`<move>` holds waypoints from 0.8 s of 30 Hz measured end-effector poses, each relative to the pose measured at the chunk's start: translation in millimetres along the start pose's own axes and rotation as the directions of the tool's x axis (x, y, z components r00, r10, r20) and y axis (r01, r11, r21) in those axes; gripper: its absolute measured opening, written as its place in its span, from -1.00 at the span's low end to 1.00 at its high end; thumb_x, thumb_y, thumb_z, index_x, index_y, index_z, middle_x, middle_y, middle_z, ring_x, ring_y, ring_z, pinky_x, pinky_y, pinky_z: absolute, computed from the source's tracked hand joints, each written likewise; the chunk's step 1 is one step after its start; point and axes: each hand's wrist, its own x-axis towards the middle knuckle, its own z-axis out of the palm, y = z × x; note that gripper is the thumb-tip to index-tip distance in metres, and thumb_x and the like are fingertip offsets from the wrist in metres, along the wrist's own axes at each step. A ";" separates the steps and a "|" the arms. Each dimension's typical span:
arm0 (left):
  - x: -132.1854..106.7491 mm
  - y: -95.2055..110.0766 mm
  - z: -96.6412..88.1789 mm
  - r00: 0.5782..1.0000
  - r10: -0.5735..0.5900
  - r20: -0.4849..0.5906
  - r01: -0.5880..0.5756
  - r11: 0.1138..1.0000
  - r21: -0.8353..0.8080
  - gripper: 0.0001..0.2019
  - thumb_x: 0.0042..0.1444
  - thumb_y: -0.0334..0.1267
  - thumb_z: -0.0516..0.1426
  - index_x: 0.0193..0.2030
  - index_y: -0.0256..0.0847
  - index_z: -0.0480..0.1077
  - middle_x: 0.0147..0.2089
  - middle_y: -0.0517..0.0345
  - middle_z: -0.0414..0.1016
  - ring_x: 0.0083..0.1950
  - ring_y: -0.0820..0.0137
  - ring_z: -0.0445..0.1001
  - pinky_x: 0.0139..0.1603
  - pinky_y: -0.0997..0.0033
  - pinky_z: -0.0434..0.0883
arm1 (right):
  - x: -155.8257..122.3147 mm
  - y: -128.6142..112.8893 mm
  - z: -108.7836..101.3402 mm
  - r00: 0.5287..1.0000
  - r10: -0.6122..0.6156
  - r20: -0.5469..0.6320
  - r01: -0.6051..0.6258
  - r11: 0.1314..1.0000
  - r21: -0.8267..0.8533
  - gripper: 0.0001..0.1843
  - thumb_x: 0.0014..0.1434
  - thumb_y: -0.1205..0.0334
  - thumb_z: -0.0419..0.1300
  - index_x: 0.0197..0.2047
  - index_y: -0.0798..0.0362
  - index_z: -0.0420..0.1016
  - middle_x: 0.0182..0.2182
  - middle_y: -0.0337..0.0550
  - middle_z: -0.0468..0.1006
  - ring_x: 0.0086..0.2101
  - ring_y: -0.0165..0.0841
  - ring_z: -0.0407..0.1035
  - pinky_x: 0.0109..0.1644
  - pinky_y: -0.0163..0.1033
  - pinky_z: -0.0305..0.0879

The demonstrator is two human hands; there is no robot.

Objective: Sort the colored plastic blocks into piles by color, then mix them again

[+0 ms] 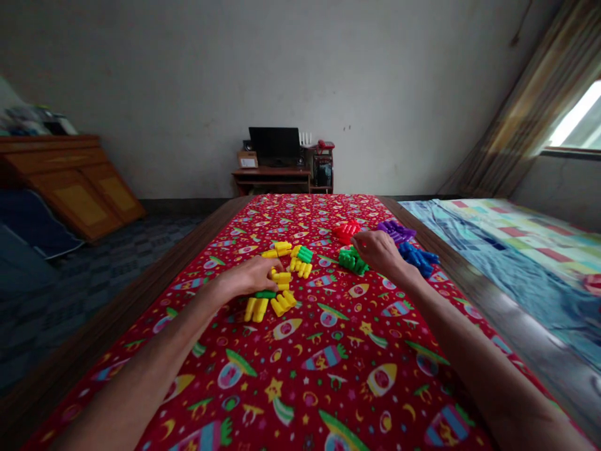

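My left hand (253,275) reaches over a loose cluster of yellow plastic building pieces (257,309), its fingers curled down on a yellow piece (282,277). Several more yellow pieces (278,250) lie around it, in short rows. A green piece (305,254) sits among the yellow ones, and another green piece (265,294) shows just below my left hand. My right hand (378,247) is closed just above a heap of green pieces (353,260); its fingertips are partly hidden, so what it holds cannot be made out.
Red pieces (346,232), purple pieces (395,231) and blue pieces (419,259) lie in separate heaps around my right hand. A red patterned cloth (323,382) covers the table. Beyond stands a desk with a monitor (275,146); a bed (530,250) is at the right.
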 end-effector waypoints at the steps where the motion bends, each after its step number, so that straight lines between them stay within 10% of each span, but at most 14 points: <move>1: 2.8 -3.1 1.1 0.999 0.000 -0.037 -0.003 0.997 -0.080 -0.61 -0.13 -0.23 0.22 -0.08 -0.15 0.48 -0.32 0.20 0.57 -0.32 0.34 0.51 -0.35 0.49 0.33 | -1.1 -3.8 -0.2 1.000 -0.022 -0.005 0.022 1.000 0.021 -0.64 0.28 0.26 -0.01 -0.44 0.14 0.52 -0.56 -0.10 0.48 -0.57 -0.47 0.13 -0.44 -0.27 -0.13; 8: 10.3 13.5 8.5 0.976 0.044 -0.213 -0.195 0.610 -0.768 -0.43 -0.27 0.04 0.34 -0.11 -0.23 0.41 -0.24 0.11 0.58 -0.22 0.27 0.54 -0.23 0.34 0.44 | -16.6 -45.4 19.7 0.952 -0.292 -0.091 0.295 0.797 0.526 -0.66 0.29 0.12 0.03 -0.30 0.14 0.53 -0.56 -0.24 0.41 -0.55 -0.51 0.13 -0.41 -0.35 -0.01; 15: 10.2 48.5 26.9 0.925 -0.028 -0.379 -0.315 0.504 -0.804 -0.62 -0.15 -0.01 0.27 -0.35 -0.20 0.27 -0.40 0.25 0.43 -0.34 0.40 0.48 -0.29 0.41 0.42 | -17.2 -79.8 63.6 0.962 -0.185 0.202 -0.130 0.340 0.931 -0.76 0.12 0.15 0.13 -0.30 0.16 0.48 -0.52 -0.23 0.46 -0.53 -0.46 0.27 -0.43 -0.36 0.18; 20: 5.8 54.0 26.9 0.867 0.169 -0.469 -0.421 0.753 -0.505 -0.61 -0.12 -0.18 0.23 -0.09 -0.17 0.37 -0.27 0.19 0.52 -0.24 0.32 0.52 -0.16 0.34 0.45 | -19.4 -74.7 62.8 0.980 -0.091 0.179 -0.099 0.553 0.827 -0.88 -0.06 0.27 0.18 -0.49 0.17 0.46 -0.64 -0.37 0.25 -0.55 -0.52 0.12 -0.48 -0.38 -0.01; 24: 1.3 56.9 23.5 0.781 0.250 -0.572 -0.458 0.852 -0.253 -0.83 0.04 -0.18 0.13 -0.31 -0.19 0.48 -0.24 0.10 0.58 -0.15 0.28 0.53 -0.02 0.32 0.42 | -23.5 -76.0 55.6 0.958 -0.202 0.205 0.002 0.716 0.698 -0.89 -0.10 0.32 0.16 -0.59 0.16 0.41 -0.68 -0.39 0.12 -0.58 -0.56 0.00 -0.50 -0.36 -0.14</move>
